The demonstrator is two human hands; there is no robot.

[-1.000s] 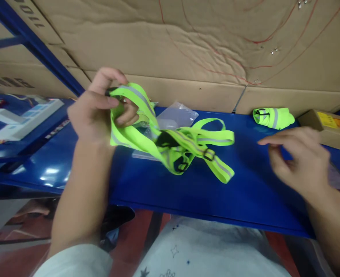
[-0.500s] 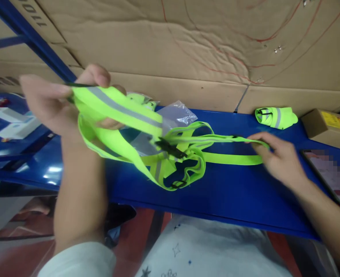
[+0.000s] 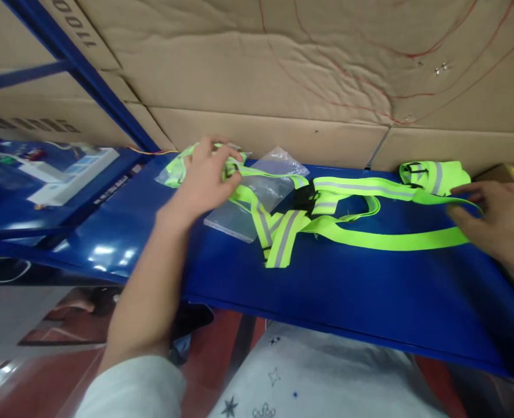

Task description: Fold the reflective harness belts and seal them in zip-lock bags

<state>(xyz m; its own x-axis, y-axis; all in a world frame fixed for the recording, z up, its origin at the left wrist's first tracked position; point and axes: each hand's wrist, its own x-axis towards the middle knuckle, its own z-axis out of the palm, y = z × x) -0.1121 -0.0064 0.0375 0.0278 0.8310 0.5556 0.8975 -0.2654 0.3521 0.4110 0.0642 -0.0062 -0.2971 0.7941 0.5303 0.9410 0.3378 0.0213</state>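
Right grip (image 3: 503, 223) at neon-yellow strap (image 3: 370, 188), grey-striped, looped

Fluorescent yellow-green strap harness (image 3: 288, 238), grey-striped and fitted with dark hardware, which lay loosely spread before you on the blue worktop (image 3: 348, 296): bands overlapped near its middle, one end met your left hand (image 3: 207, 180), and a long loop reached your right hand (image 3: 503, 223).

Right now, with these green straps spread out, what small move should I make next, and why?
Probably use your left hand to flatten the curled loop in the green straps: it bends back between two longer bands, which lie fairly straight, with your right hand at their far end.
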